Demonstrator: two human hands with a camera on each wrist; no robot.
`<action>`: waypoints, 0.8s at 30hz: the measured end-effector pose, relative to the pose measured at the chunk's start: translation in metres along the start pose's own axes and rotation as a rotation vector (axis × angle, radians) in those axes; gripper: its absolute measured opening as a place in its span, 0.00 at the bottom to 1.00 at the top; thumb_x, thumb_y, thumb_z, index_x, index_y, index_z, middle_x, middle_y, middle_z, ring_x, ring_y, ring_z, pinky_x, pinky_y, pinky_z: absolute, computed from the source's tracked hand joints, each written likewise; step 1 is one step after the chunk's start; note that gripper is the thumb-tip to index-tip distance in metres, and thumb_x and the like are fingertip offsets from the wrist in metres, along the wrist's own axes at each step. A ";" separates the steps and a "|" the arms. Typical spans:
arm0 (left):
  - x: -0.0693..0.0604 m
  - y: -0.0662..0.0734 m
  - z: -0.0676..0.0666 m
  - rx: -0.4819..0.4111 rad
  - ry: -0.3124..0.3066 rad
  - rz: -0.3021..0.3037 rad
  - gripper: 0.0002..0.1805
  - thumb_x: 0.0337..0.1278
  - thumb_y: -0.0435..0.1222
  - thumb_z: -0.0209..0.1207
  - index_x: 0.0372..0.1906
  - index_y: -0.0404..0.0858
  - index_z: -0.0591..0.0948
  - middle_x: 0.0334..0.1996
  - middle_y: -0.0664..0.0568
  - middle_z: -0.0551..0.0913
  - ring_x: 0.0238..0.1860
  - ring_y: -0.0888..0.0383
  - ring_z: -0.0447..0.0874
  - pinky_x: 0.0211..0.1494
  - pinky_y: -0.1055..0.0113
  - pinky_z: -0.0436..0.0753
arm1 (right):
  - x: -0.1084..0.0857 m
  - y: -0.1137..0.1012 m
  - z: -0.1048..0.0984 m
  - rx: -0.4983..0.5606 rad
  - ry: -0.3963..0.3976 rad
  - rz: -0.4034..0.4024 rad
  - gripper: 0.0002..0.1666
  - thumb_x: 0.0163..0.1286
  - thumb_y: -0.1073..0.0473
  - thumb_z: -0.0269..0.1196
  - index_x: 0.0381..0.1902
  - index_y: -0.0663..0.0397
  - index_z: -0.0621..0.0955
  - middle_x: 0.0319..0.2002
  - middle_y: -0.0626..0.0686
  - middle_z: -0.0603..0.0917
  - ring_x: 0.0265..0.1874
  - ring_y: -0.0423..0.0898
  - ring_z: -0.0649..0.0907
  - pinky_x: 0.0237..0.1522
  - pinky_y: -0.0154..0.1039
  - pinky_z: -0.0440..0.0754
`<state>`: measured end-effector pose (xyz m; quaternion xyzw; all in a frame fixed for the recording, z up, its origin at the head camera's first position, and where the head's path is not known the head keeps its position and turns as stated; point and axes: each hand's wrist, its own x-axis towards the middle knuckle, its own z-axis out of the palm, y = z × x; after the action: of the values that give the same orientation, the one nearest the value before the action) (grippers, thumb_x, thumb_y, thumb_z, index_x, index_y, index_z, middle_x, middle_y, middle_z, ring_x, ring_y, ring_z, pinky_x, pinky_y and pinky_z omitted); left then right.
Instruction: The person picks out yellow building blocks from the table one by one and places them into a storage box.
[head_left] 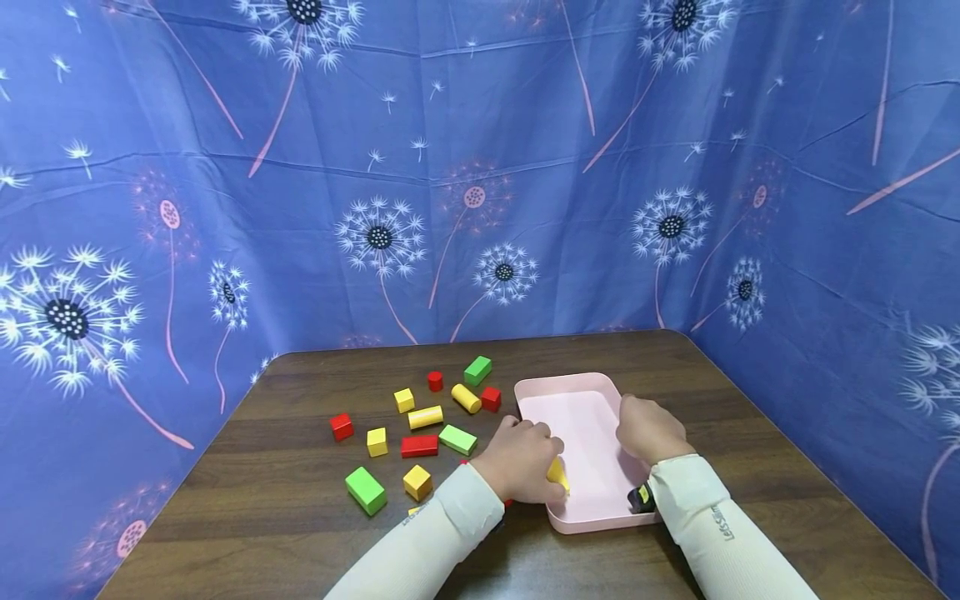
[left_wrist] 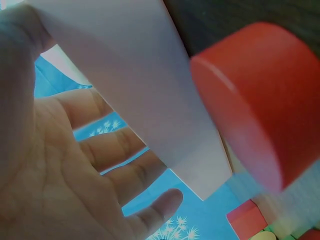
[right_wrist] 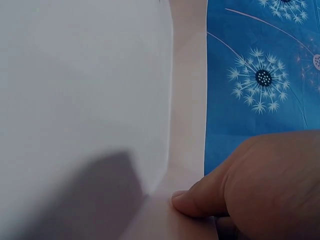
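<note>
A pink tray (head_left: 581,425) lies on the table, and my right hand (head_left: 651,429) grips its right wall. In the right wrist view the thumb of that hand (right_wrist: 260,185) presses on the inner side of the wall (right_wrist: 187,90). My left hand (head_left: 521,462) reaches over the tray's left wall, with a yellow block (head_left: 557,473) held between its fingers and thumb. From the left wrist, this hand (left_wrist: 65,160) has its fingers past the wall (left_wrist: 140,90), which hides the yellow block. Outside that wall is a red cylinder (left_wrist: 260,105).
Left of the tray lie scattered blocks: a green block (head_left: 366,490), a red block (head_left: 419,446), a yellow cylinder (head_left: 426,417), a red cube (head_left: 341,427) and several others. A dark wrist camera (head_left: 641,498) sits by the right cuff. Blue patterned cloth (head_left: 480,167) hangs behind the table.
</note>
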<state>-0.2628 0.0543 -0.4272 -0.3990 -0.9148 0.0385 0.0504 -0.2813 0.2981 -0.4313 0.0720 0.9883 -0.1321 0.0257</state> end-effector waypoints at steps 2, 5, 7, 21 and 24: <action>0.000 0.000 0.000 -0.003 -0.003 -0.001 0.27 0.47 0.66 0.68 0.49 0.57 0.85 0.34 0.63 0.80 0.37 0.62 0.77 0.55 0.54 0.76 | 0.000 0.000 0.000 0.001 0.001 0.000 0.22 0.69 0.66 0.58 0.58 0.72 0.75 0.46 0.68 0.86 0.32 0.56 0.82 0.32 0.57 0.82; 0.001 0.000 0.001 -0.005 -0.005 -0.005 0.26 0.47 0.66 0.68 0.48 0.57 0.85 0.34 0.63 0.80 0.37 0.62 0.77 0.55 0.54 0.76 | 0.000 0.001 0.000 -0.002 0.010 -0.003 0.21 0.69 0.66 0.57 0.57 0.71 0.76 0.46 0.68 0.86 0.32 0.56 0.82 0.32 0.58 0.82; 0.000 0.000 0.002 -0.004 -0.005 -0.006 0.26 0.47 0.65 0.68 0.48 0.57 0.86 0.34 0.63 0.80 0.37 0.62 0.77 0.55 0.54 0.76 | 0.000 0.001 0.000 -0.002 0.013 -0.005 0.21 0.69 0.66 0.57 0.57 0.72 0.76 0.46 0.68 0.86 0.32 0.56 0.82 0.32 0.59 0.82; -0.002 0.002 -0.002 -0.043 -0.025 -0.035 0.25 0.47 0.63 0.69 0.49 0.57 0.85 0.37 0.63 0.80 0.40 0.62 0.76 0.54 0.55 0.77 | -0.002 0.001 -0.001 0.000 0.019 -0.010 0.24 0.69 0.65 0.57 0.61 0.72 0.74 0.48 0.69 0.86 0.35 0.57 0.83 0.32 0.59 0.82; -0.003 0.002 -0.002 -0.049 -0.029 -0.039 0.25 0.47 0.63 0.69 0.49 0.56 0.85 0.36 0.63 0.80 0.40 0.62 0.76 0.54 0.55 0.77 | -0.001 0.001 0.000 -0.004 0.013 -0.009 0.27 0.69 0.65 0.57 0.64 0.74 0.72 0.50 0.70 0.85 0.36 0.58 0.84 0.34 0.61 0.83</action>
<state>-0.2590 0.0539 -0.4259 -0.3817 -0.9236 0.0211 0.0279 -0.2801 0.2991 -0.4313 0.0685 0.9890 -0.1297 0.0188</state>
